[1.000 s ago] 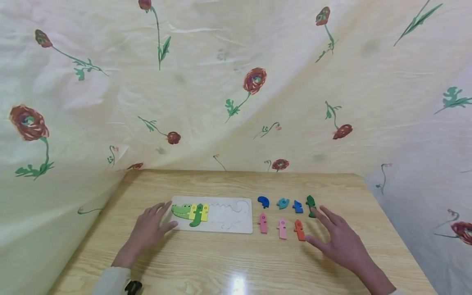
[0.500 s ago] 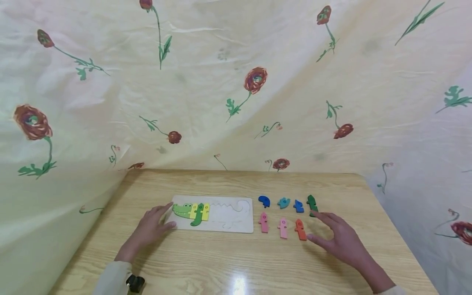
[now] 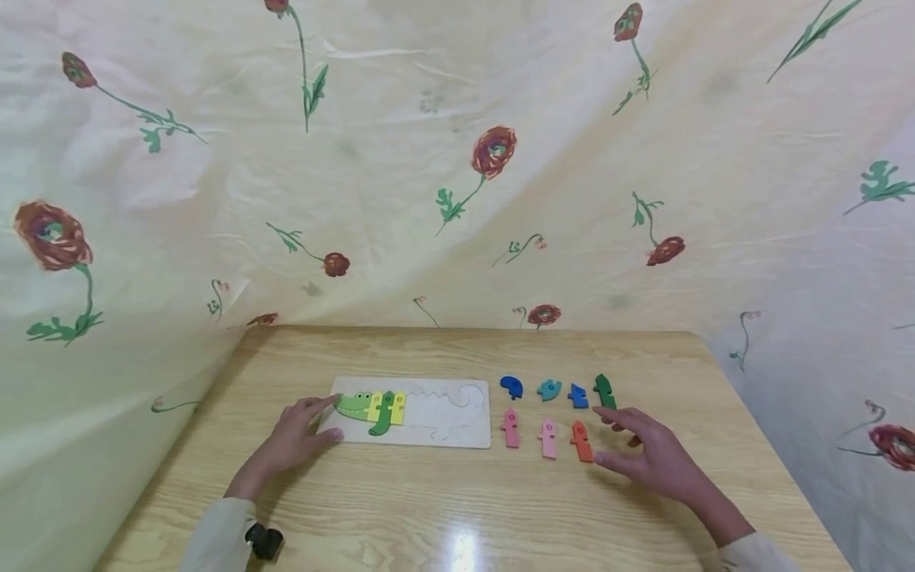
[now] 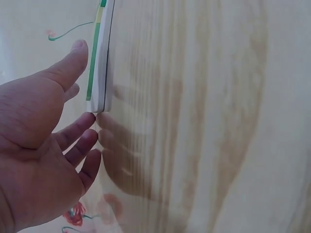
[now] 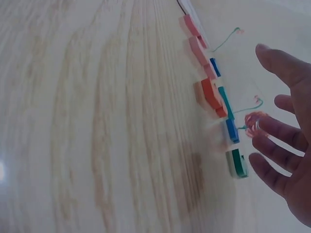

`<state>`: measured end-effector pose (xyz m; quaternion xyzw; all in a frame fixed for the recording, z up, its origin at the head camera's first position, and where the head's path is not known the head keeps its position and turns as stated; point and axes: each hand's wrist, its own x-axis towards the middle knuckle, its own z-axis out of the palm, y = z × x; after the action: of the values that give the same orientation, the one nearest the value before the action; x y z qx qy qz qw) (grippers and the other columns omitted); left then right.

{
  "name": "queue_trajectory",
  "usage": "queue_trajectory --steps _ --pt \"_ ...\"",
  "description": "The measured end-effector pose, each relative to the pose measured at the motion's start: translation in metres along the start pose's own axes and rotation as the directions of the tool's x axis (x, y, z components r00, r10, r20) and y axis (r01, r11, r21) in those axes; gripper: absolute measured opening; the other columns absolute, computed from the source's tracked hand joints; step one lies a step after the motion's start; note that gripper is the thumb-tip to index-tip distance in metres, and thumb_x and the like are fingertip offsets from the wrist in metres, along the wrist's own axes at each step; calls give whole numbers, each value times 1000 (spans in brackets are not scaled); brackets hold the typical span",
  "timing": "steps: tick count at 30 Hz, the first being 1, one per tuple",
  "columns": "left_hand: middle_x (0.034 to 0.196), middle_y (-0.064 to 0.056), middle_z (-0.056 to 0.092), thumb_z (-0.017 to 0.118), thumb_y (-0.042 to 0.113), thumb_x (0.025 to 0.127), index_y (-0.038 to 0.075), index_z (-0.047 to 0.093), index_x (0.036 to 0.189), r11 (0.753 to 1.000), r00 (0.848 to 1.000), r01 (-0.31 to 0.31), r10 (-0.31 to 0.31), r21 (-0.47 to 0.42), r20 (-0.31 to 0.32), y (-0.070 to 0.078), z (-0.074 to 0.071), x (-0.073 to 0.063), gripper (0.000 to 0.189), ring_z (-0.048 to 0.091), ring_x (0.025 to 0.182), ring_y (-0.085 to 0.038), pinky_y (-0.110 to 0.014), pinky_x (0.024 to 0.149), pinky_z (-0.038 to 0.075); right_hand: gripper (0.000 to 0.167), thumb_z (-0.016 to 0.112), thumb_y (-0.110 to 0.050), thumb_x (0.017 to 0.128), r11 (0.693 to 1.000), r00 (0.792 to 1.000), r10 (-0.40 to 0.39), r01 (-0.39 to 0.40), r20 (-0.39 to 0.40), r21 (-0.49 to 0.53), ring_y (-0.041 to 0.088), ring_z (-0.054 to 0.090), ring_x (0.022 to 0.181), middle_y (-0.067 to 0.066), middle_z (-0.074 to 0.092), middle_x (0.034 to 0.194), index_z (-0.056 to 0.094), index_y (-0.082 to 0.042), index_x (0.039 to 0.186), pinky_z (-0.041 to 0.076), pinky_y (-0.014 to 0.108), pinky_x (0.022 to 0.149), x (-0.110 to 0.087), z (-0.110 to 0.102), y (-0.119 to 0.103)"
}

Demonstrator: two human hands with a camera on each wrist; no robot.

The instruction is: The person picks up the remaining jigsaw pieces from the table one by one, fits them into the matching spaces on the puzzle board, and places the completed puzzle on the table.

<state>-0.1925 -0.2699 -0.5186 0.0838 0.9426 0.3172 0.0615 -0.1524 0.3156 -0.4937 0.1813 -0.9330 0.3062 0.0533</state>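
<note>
A pale puzzle board (image 3: pixel 450 433) lies on the table, with the crocodile's green head piece (image 3: pixel 350 407), yellow pieces (image 3: pixel 398 409) and a green leg piece (image 3: pixel 386 417) on its left part. My left hand (image 3: pixel 293 437) is at the board's left end, fingers loosely spread and fingertips right at its edge in the left wrist view. My right hand (image 3: pixel 661 457) hovers with relaxed fingers and nothing in its grasp. Its index fingertip is just below the dark green piece (image 3: pixel 604 389), its thumb beside the orange piece (image 3: pixel 581 441).
Two pink pieces, one (image 3: pixel 511 429) left of the other (image 3: pixel 548 439), lie in the front row with the orange one. A dark blue curved piece (image 3: pixel 511 387), a teal piece (image 3: pixel 549 389) and a blue piece (image 3: pixel 578 396) lie behind. Floral cloth (image 3: pixel 400 199) hangs around the wooden table (image 3: pixel 372 508).
The right hand's index finger has moved left and toward the thumb, uncovering more of the dark green piece. The left hand has stayed nearly still; the pieces have not moved.
</note>
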Motion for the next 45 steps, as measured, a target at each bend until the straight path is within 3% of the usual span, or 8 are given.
queue_trajectory --steps 5,10,19,28,45 --pt "148 -27 45 72 38 96 14 48 153 1000 1000 2 -1 9 -15 -5 1 2 67 39 129 -46 -68 104 35 68 86 -37 83 1000 1000 -7 7 18 7 16 61 89 0 67 105 62 -8 139 50 26 64 6 2 9" --pt "146 -27 46 72 35 96 11 52 150 1000 999 -9 9 10 -31 -7 2 1 63 40 128 -46 -68 103 32 70 87 -40 80 1000 998 -18 18 57 5 9 57 85 -7 63 97 63 -12 139 49 26 67 10 6 18" --pt "146 -27 46 73 30 95 11 54 148 1000 999 -17 17 6 -45 -9 3 2 60 40 127 -46 -67 102 33 72 87 -43 80 999 984 14 -22 176 39 9 56 85 -5 62 98 62 -11 140 50 26 72 18 5 25" --pt "147 -27 44 74 31 95 12 54 149 1000 999 -10 10 -6 -41 -11 4 3 60 38 129 -47 -69 103 31 71 87 -40 80 996 977 -34 15 210 92 9 53 78 -2 60 94 63 -6 138 47 24 65 23 9 29" --pt "146 -26 45 74 31 95 12 54 148 1000 1000 7 -7 -6 -28 -8 3 3 60 38 129 -47 -68 103 34 74 88 -43 79 999 957 3 -19 289 51 7 47 73 -4 55 89 63 -7 138 41 25 61 29 12 27"
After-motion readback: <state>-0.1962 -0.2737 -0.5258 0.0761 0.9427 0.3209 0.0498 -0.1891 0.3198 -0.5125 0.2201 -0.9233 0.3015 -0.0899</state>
